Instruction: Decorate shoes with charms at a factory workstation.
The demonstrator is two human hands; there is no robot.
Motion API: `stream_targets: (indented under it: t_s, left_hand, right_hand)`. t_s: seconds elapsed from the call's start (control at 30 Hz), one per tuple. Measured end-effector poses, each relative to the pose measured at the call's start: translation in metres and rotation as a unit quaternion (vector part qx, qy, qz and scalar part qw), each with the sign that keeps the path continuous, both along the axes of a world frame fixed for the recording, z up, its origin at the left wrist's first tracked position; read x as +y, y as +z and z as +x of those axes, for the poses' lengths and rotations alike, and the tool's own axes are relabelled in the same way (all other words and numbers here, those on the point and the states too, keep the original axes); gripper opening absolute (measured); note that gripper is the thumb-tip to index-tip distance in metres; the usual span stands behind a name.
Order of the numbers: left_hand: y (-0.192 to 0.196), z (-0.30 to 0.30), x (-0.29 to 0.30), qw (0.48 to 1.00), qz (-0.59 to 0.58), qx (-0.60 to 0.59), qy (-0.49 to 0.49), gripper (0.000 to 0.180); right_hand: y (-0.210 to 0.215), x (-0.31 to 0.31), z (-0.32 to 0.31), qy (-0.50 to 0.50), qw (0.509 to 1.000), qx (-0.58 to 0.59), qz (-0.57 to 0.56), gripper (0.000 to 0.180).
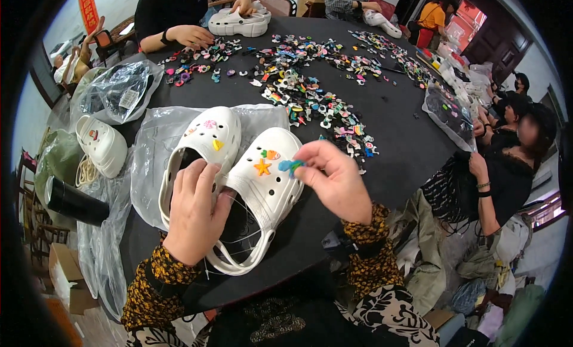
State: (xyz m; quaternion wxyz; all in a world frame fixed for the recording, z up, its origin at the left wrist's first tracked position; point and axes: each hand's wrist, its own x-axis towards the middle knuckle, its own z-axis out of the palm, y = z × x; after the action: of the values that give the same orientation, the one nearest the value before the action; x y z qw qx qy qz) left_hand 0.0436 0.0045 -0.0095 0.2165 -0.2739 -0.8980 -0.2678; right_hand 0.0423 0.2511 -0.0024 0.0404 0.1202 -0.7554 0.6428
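Two white clogs lie side by side on a clear plastic bag [149,144] near the front edge of the black table [394,126]. My left hand [194,213] presses flat across the heel openings of the left clog [206,141] and the right clog [268,180]. The right clog carries an orange star charm [262,167] and a small orange-and-green charm [270,154]. My right hand [337,180] pinches a small blue-and-green charm [290,165] at the right clog's toe. The left clog bears pink and yellow charms.
A wide heap of colourful charms [310,90] covers the table's middle and far side. Another white clog [101,144] and a bagged dark item [116,90] lie at the left. Other people sit around the table; one far across holds white clogs [237,23].
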Motion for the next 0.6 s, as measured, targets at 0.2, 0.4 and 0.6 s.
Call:
stream_targets:
  t_s: [0.2,0.4,0.6]
  left_hand:
    - [0.012,0.017,0.010,0.996,-0.013,0.081,0.020,0.045]
    - [0.020,0.028,0.011,0.987,0.094,-0.065,-0.114,0.029]
    - [0.022,0.033,0.004,0.948,0.168,-0.212,-0.170,0.021]
  right_hand:
    - [-0.012,-0.012,0.015,0.012,0.989,-0.061,-0.132,0.015]
    - [-0.023,-0.012,0.020,0.005,0.974,-0.039,-0.225,0.013]
    - [-0.022,-0.015,0.023,-0.004,0.971,-0.047,-0.233,0.016]
